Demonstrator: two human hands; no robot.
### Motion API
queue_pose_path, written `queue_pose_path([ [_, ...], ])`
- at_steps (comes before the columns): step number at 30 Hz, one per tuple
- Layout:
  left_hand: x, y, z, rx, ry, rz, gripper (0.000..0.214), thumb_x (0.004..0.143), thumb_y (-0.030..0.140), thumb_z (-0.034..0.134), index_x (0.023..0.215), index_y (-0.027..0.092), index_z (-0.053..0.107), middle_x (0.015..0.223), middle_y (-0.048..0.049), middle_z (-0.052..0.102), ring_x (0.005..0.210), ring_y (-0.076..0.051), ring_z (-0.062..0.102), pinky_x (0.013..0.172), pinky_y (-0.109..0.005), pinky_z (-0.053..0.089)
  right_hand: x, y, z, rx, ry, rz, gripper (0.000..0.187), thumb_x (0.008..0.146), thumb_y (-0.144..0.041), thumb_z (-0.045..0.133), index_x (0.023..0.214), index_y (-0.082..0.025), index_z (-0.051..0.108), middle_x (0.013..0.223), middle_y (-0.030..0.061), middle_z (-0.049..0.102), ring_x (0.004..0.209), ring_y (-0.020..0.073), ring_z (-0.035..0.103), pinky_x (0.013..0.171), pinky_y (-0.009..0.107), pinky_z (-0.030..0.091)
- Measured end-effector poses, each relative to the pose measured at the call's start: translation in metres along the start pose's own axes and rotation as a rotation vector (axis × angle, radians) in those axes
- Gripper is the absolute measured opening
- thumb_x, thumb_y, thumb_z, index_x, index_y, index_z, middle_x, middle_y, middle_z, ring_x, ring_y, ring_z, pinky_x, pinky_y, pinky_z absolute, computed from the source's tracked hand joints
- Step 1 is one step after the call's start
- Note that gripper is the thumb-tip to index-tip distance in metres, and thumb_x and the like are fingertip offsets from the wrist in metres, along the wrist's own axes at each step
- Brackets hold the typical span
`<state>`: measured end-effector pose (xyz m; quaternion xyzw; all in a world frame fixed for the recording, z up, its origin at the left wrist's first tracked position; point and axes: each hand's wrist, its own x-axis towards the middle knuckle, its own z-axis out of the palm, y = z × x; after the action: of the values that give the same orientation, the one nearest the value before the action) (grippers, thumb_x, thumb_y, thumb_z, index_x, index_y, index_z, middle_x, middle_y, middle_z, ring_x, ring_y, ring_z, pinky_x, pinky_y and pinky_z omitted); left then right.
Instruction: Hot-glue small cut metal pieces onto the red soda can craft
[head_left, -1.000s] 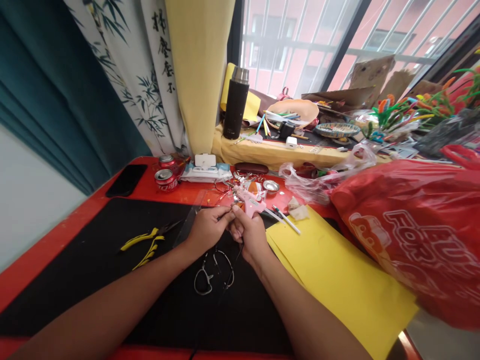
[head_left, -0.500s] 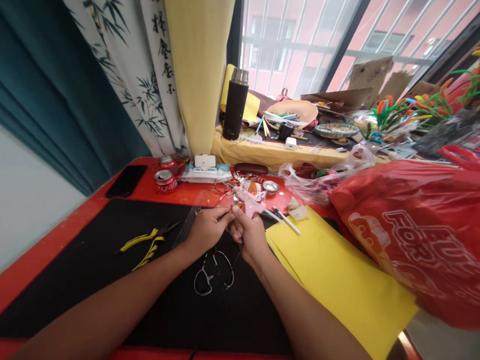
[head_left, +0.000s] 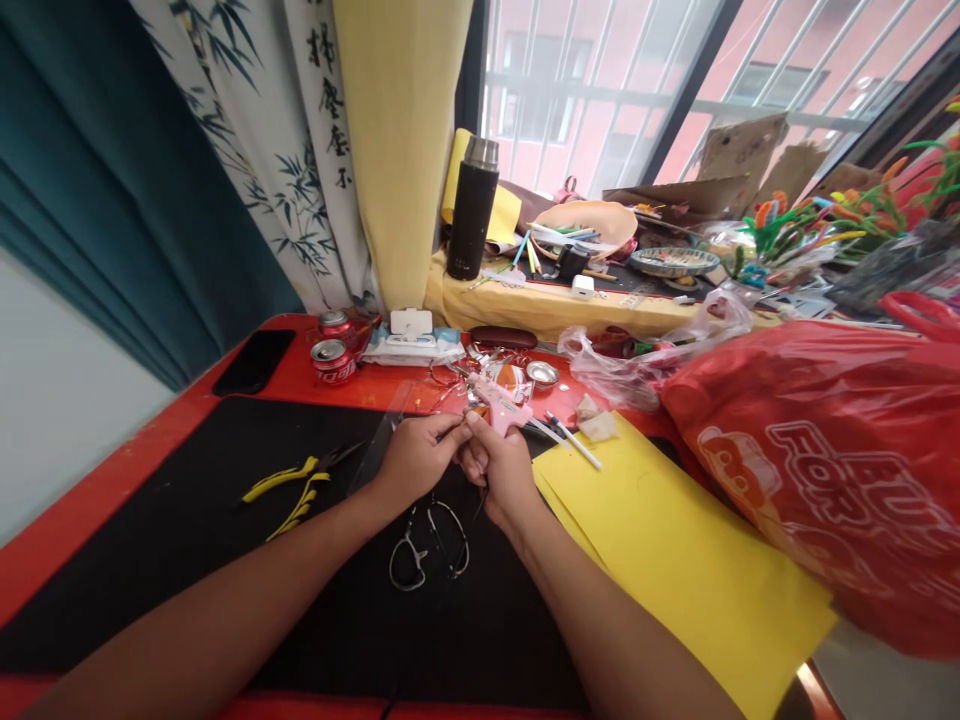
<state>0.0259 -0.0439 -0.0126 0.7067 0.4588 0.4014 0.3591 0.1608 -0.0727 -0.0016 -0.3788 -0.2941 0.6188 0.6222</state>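
My right hand (head_left: pixel 501 468) is wrapped round the grip of a small pink glue gun (head_left: pixel 499 404), whose nozzle points away toward the clutter at the table's back. My left hand (head_left: pixel 417 457) is closed in a pinch right beside the gun's nozzle side, thumb and fingers touching something too small to make out. Both hands hover over the black mat (head_left: pixel 225 540). A pair of scissors (head_left: pixel 427 545) lies on the mat just below my wrists.
Yellow-handled pliers (head_left: pixel 289 487) lie left on the mat. Yellow paper sheets (head_left: pixel 675 560) sit to the right, under a big red plastic bag (head_left: pixel 832 460). Two soda cans (head_left: pixel 330 350), a phone (head_left: pixel 253 360), a wipes pack (head_left: pixel 411 342) and a black flask (head_left: pixel 472 208) stand behind.
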Motion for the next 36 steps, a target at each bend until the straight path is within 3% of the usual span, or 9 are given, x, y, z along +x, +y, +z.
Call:
queue_pose_path([
  [8, 0.001, 0.001, 0.001, 0.009, -0.009, -0.010, 0.033, 0.102, 0.043, 0.065, 0.090, 0.019, 0.085, 0.071, -0.0032, 0.081, 0.063, -0.020, 0.074, 0.062, -0.027, 0.051, 0.000, -0.002, 0.001, 0.003, 0.020, 0.018, 0.062, 0.077, -0.052, 0.095, 0.052, -0.024, 0.046, 0.040, -0.0100, 0.038, 0.033, 0.0061, 0.035, 0.037, 0.023, 0.022],
  [15, -0.002, 0.013, -0.006, 0.079, 0.111, 0.123, 0.027, 0.101, 0.036, 0.066, 0.094, 0.020, 0.087, 0.079, -0.0027, 0.084, 0.068, -0.018, 0.073, 0.068, -0.026, 0.051, -0.003, -0.010, 0.005, -0.013, -0.067, -0.040, 0.065, 0.083, -0.052, 0.092, 0.049, -0.024, 0.045, 0.040, -0.0091, 0.036, 0.033, 0.0077, 0.039, 0.036, 0.023, 0.022],
  [19, -0.001, 0.010, -0.005, 0.101, 0.057, 0.089, 0.029, 0.101, 0.035, 0.066, 0.082, 0.019, 0.082, 0.070, -0.0019, 0.080, 0.063, -0.018, 0.071, 0.062, -0.026, 0.048, -0.002, -0.008, 0.003, -0.005, -0.017, -0.002, 0.065, 0.080, -0.053, 0.094, 0.049, -0.024, 0.044, 0.039, -0.0094, 0.036, 0.032, 0.0071, 0.038, 0.036, 0.023, 0.020],
  [36, -0.001, 0.005, -0.001, 0.035, 0.024, 0.017, 0.031, 0.101, 0.040, 0.065, 0.087, 0.020, 0.084, 0.073, -0.0023, 0.082, 0.063, -0.019, 0.074, 0.064, -0.028, 0.050, -0.001, -0.003, 0.002, -0.006, 0.018, 0.001, 0.062, 0.077, -0.051, 0.094, 0.051, -0.025, 0.045, 0.038, -0.0102, 0.036, 0.032, 0.0066, 0.037, 0.035, 0.022, 0.022],
])
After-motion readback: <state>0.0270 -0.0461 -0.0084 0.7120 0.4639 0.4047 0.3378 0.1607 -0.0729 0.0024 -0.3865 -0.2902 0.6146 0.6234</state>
